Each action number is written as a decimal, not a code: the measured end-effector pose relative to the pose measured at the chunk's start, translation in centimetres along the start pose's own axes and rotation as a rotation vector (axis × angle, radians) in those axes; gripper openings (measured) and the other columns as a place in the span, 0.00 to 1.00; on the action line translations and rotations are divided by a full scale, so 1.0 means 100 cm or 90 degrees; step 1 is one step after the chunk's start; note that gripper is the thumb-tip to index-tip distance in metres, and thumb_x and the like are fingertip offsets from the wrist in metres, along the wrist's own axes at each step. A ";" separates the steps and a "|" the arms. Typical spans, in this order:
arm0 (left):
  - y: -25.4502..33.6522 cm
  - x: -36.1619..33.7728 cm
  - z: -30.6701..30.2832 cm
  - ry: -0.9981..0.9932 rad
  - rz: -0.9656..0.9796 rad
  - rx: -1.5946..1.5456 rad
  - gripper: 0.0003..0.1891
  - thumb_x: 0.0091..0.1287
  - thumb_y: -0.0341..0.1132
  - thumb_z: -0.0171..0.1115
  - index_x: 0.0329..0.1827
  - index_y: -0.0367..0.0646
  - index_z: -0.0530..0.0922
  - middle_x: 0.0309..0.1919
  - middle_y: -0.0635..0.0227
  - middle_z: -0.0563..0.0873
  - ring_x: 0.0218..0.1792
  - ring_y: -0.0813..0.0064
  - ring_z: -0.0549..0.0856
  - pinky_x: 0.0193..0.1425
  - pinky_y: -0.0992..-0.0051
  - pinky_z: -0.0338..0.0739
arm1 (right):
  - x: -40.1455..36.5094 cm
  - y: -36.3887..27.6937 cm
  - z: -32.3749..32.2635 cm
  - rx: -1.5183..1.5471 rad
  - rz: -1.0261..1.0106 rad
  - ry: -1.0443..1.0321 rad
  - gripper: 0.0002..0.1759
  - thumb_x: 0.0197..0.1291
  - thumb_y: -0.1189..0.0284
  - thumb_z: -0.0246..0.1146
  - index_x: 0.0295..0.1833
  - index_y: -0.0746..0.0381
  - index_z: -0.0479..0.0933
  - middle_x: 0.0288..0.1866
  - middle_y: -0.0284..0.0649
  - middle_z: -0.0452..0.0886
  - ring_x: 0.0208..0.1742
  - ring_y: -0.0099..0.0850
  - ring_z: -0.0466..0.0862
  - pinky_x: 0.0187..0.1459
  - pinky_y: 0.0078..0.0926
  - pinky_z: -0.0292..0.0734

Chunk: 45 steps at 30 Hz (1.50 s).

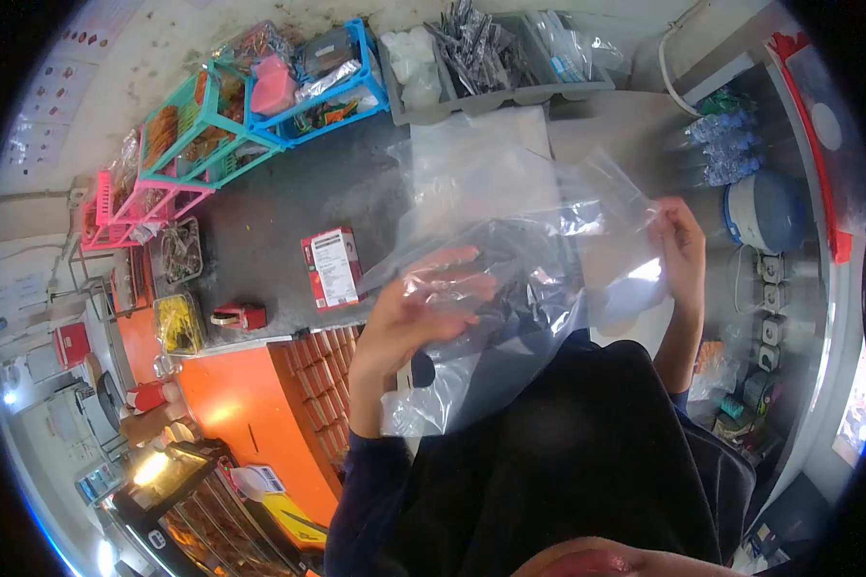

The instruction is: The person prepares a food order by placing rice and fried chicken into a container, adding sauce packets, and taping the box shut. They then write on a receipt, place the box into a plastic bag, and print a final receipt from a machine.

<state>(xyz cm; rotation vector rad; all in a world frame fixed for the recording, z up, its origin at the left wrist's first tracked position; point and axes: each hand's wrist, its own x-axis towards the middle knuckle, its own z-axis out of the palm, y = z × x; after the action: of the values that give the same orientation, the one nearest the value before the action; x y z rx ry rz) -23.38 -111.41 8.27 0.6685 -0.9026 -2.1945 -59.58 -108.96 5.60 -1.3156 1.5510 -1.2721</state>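
Observation:
A clear plastic bag (510,337) is spread out in front of my chest. My left hand (423,303) is open at the left side of the bag, its fingers stretched apart, with thin film lying over the fingers. My right hand (681,240) pinches the bag's far right edge between thumb and fingers, and the film is drawn out between both hands. Behind the bag, a stack of flat clear plastic bags (510,130) lies on the counter. Left of my left hand is a small red box with a white label (334,269).
A grey divided tray (510,100) of packets stands against the wall, beside blue (319,115) and teal (185,115) baskets. A red stapler (239,315) and a tub of yellow pieces (177,322) sit on the dark counter (260,212). Water bottles (726,144) stand at the right.

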 end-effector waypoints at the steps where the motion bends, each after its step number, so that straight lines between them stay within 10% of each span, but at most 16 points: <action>1: -0.003 0.000 -0.005 0.112 -0.058 0.233 0.32 0.57 0.34 0.73 0.65 0.37 0.72 0.52 0.53 0.83 0.51 0.66 0.84 0.51 0.71 0.80 | -0.004 0.009 -0.004 -0.001 0.003 -0.002 0.07 0.70 0.79 0.52 0.48 0.64 0.75 0.38 0.28 0.76 0.38 0.14 0.72 0.39 0.11 0.66; 2: -0.013 0.006 -0.008 0.167 -0.045 0.171 0.12 0.61 0.27 0.66 0.46 0.33 0.83 0.35 0.64 0.88 0.35 0.78 0.85 0.43 0.81 0.78 | -0.002 0.023 -0.007 0.014 -0.009 0.026 0.07 0.70 0.78 0.52 0.47 0.64 0.75 0.37 0.27 0.76 0.37 0.14 0.72 0.38 0.11 0.66; 9: -0.084 0.061 -0.050 0.215 0.036 0.416 0.05 0.60 0.28 0.68 0.35 0.34 0.84 0.27 0.65 0.86 0.32 0.80 0.84 0.41 0.80 0.79 | 0.003 0.039 0.030 -0.564 -0.292 0.188 0.11 0.62 0.77 0.59 0.51 0.58 0.77 0.38 0.39 0.79 0.35 0.31 0.79 0.38 0.28 0.74; 14: -0.157 0.083 -0.040 0.220 -0.013 0.216 0.12 0.58 0.30 0.71 0.40 0.32 0.81 0.34 0.63 0.86 0.35 0.75 0.85 0.38 0.77 0.80 | -0.067 0.026 0.127 -0.142 0.160 -0.074 0.15 0.57 0.67 0.69 0.44 0.64 0.76 0.35 0.39 0.80 0.32 0.26 0.78 0.33 0.26 0.74; 20: -0.139 0.070 -0.011 0.116 -0.207 0.109 0.19 0.56 0.32 0.74 0.48 0.36 0.77 0.39 0.64 0.84 0.39 0.73 0.85 0.42 0.75 0.79 | -0.086 0.066 0.119 0.123 0.205 -0.246 0.13 0.54 0.71 0.69 0.28 0.66 0.71 0.25 0.37 0.75 0.28 0.21 0.72 0.27 0.27 0.66; 23: -0.134 0.078 -0.039 0.158 0.224 0.807 0.17 0.58 0.29 0.70 0.50 0.40 0.78 0.37 0.60 0.86 0.32 0.70 0.84 0.36 0.72 0.78 | -0.087 0.072 0.084 -0.158 -0.078 0.083 0.08 0.45 0.83 0.61 0.25 0.66 0.67 0.21 0.37 0.66 0.24 0.27 0.67 0.25 0.30 0.61; 24: -0.112 0.077 -0.047 0.216 0.143 0.561 0.15 0.59 0.28 0.67 0.50 0.43 0.78 0.34 0.58 0.86 0.28 0.66 0.84 0.34 0.69 0.77 | -0.082 0.061 0.067 -0.260 -0.191 0.249 0.08 0.42 0.85 0.59 0.25 0.66 0.66 0.21 0.38 0.63 0.22 0.30 0.66 0.25 0.30 0.61; 26: -0.093 0.073 -0.043 0.260 0.055 0.315 0.15 0.59 0.27 0.64 0.49 0.45 0.78 0.32 0.56 0.86 0.24 0.62 0.83 0.31 0.67 0.76 | -0.080 0.036 0.046 -0.335 -0.129 0.254 0.05 0.44 0.85 0.57 0.28 0.66 0.71 0.21 0.41 0.61 0.22 0.37 0.64 0.25 0.31 0.62; 28: -0.099 0.068 -0.031 0.214 0.238 0.712 0.13 0.61 0.22 0.55 0.47 0.45 0.77 0.28 0.58 0.85 0.21 0.68 0.82 0.29 0.71 0.74 | -0.071 0.003 0.065 -0.296 -0.110 0.284 0.07 0.46 0.85 0.56 0.31 0.65 0.74 0.22 0.45 0.65 0.23 0.40 0.68 0.27 0.32 0.65; 32: -0.107 0.071 -0.018 0.191 0.300 0.807 0.12 0.62 0.22 0.53 0.46 0.47 0.76 0.27 0.51 0.83 0.23 0.53 0.82 0.29 0.67 0.73 | -0.062 0.045 0.071 -0.410 -0.065 0.182 0.19 0.50 0.85 0.54 0.47 0.61 0.80 0.33 0.54 0.80 0.30 0.48 0.81 0.34 0.37 0.74; 36: -0.066 0.057 -0.057 0.426 0.305 1.003 0.08 0.65 0.28 0.57 0.46 0.47 0.76 0.26 0.50 0.82 0.25 0.46 0.80 0.29 0.61 0.73 | -0.063 0.066 0.067 -0.500 -0.086 0.330 0.23 0.50 0.84 0.56 0.53 0.58 0.79 0.39 0.56 0.82 0.36 0.50 0.84 0.40 0.38 0.77; 38: -0.054 0.049 -0.063 0.558 0.292 0.987 0.08 0.66 0.30 0.58 0.46 0.48 0.77 0.26 0.52 0.83 0.25 0.49 0.83 0.29 0.58 0.74 | -0.063 0.076 0.042 -0.476 0.140 0.206 0.33 0.48 0.84 0.59 0.64 0.54 0.72 0.52 0.55 0.80 0.45 0.51 0.82 0.45 0.38 0.78; 41: -0.053 0.048 -0.050 0.647 0.349 0.888 0.04 0.66 0.30 0.59 0.42 0.47 0.78 0.25 0.54 0.83 0.25 0.51 0.83 0.27 0.59 0.74 | -0.068 0.012 0.068 -0.539 -0.039 0.136 0.45 0.46 0.83 0.62 0.73 0.47 0.61 0.64 0.52 0.69 0.53 0.51 0.78 0.47 0.35 0.77; 45: -0.059 0.045 0.003 0.402 0.385 0.961 0.08 0.56 0.23 0.60 0.36 0.45 0.75 0.25 0.55 0.80 0.28 0.53 0.81 0.31 0.60 0.70 | -0.047 -0.044 0.134 -0.465 -0.207 -0.001 0.51 0.44 0.88 0.59 0.75 0.42 0.56 0.57 0.47 0.65 0.50 0.46 0.75 0.45 0.32 0.76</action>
<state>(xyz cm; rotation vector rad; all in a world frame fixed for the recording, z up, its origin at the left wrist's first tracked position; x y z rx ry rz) -28.75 -111.44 3.14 1.3527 -1.9427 -0.3924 -44.78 -107.31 6.16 -2.0867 1.9495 -0.8942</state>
